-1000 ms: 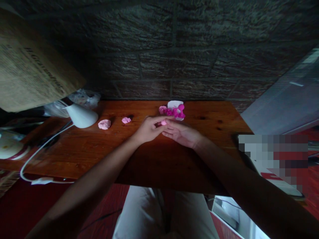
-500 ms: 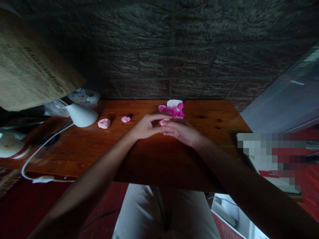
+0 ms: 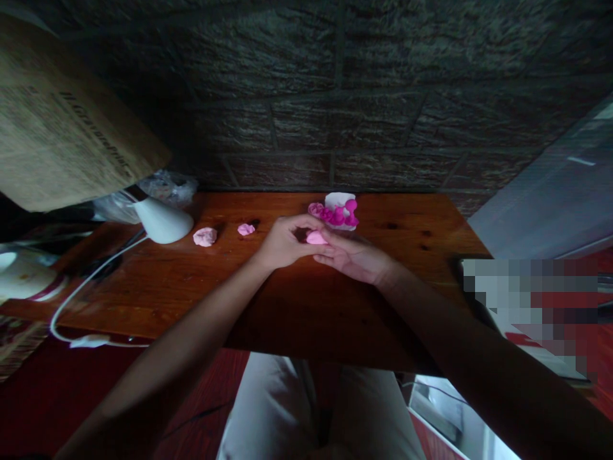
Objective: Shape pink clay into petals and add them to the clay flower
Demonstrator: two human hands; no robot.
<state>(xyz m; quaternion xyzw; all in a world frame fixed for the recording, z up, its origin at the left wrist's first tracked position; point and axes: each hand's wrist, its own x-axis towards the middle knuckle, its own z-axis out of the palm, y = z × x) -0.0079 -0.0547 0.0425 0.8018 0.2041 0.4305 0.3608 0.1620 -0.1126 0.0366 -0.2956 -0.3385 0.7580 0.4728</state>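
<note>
The tabletop (image 3: 158, 281) is glossy wood — the wall (image 3: 306, 121) rough, the held lump (image 3: 316, 237) smooth.

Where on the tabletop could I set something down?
Bare tabletop: right of the magenta pieces, beyond the right forearm; and nearer than the pink lumps, left of the left forearm. Crowded: the middle, where the left hand and right hand meet around a pink piece, and back left by the lamp base.
</note>
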